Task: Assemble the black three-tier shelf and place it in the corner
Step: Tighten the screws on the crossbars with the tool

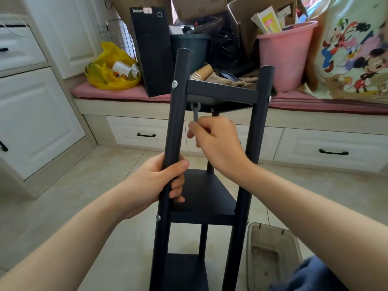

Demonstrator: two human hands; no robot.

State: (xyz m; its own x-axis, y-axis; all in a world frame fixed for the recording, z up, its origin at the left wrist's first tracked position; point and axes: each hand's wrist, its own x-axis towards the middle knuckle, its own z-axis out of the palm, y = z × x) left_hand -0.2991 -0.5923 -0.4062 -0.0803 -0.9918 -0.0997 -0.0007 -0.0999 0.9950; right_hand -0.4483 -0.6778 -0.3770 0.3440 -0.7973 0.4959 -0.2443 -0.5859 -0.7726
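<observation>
left grip (159, 183) wrapped round shelf post (178, 106), right grip (218, 141) pinching small wrench (195, 111), beige tiled floor (94, 185), pink-cushioned bench (117, 93) behind

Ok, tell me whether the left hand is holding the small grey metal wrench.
No, the small grey metal wrench is in the right hand, while the left hand grips the black round shelf post.

Head view, forward-down, close over shelf (201, 198)
</observation>
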